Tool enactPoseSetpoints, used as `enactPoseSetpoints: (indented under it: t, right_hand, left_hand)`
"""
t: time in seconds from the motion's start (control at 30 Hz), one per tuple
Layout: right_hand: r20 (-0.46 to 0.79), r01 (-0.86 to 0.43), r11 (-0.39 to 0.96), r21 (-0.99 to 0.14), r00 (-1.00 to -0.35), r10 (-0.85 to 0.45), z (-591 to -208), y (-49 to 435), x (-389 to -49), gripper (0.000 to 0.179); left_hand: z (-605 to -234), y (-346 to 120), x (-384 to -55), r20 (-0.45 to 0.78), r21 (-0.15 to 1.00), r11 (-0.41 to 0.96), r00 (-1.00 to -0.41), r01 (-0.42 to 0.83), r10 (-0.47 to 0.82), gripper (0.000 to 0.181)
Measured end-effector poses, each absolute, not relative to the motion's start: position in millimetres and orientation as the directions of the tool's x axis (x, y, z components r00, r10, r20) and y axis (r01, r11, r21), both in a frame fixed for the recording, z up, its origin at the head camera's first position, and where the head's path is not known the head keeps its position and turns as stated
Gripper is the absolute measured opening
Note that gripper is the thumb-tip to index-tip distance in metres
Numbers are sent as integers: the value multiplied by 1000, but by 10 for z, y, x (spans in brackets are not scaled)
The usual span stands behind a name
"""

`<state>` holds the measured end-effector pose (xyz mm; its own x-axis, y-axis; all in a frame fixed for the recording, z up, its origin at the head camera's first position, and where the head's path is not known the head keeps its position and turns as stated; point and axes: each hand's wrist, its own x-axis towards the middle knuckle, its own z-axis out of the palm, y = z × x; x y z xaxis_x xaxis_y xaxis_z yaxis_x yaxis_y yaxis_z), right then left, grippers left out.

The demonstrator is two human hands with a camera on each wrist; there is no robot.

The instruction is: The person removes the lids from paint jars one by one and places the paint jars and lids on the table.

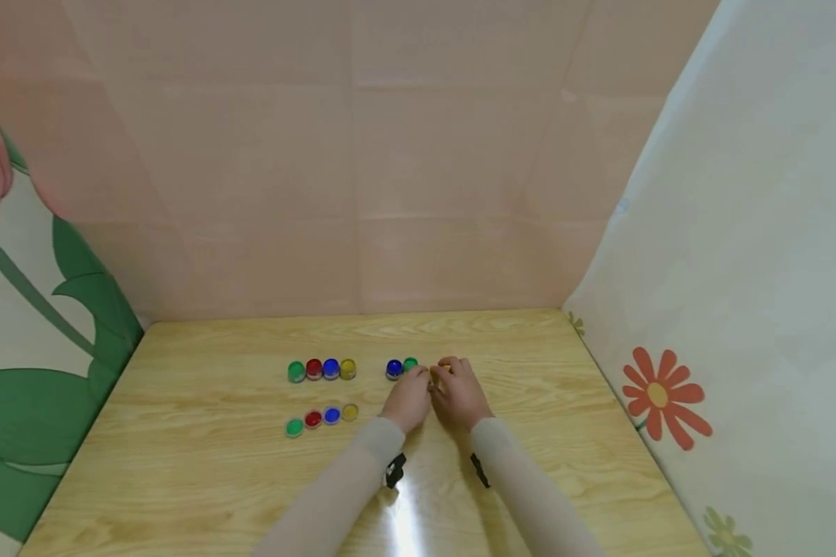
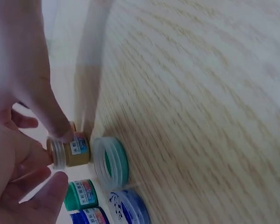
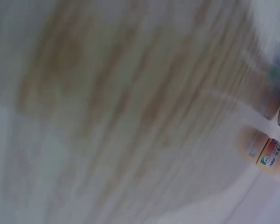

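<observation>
A small yellow-gold paint jar with a pale screw lid stands between the two hands. My right hand holds the jar, its thumb against the label. With curled fingers my left hand pinches at the lid. Beside them stand a green paint jar and a blue paint jar. In front of these lie a green lid and a blue lid. An orange paint jar shows at the edge of the right wrist view, which is hazy.
Left on the wooden table is a row of several paint jars: green, red, blue and yellow. Nearer me lie matching lids, including a red lid. A pink sheet hangs behind the table.
</observation>
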<state>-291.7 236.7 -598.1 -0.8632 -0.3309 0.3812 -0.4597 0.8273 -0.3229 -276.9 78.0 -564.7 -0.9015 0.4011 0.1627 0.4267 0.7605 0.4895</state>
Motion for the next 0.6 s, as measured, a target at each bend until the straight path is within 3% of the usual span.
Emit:
enactPoseSetpoints:
  t: [0.13,0.37,0.6]
  right_hand:
    - [356,-448,800,-399,-880,-315,-5999,2365,-2877,29]
    - [271,-322,680,-659,-945,-185,-6097,2350,-2866,35]
    - [190,-213,622,-754,-976,-104,-6188,2400,-2874,31]
  left_hand:
    - [-5639,762,-2788,161,478,762,-896,437,414,25]
    - [-5619,758,-2813,122,487,765,-900,422,418,15]
    - [-5642,761,-2836,127,541,740,-909,399,397,8]
